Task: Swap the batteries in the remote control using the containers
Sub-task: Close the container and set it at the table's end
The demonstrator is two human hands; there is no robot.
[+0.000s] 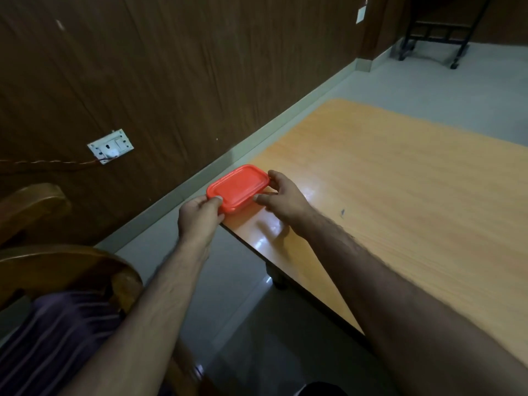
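Orange table, left corner: red-lidded container, long axis left-right; left hand, right hand grip pinching ends.

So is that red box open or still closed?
Closed. The red lid sits flat on the box at the table's corner; the left hand and right hand grip its ends.

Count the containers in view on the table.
1: the red-lidded container at the table's near-left corner, held between left hand and right hand. Others may lie outside the frame.
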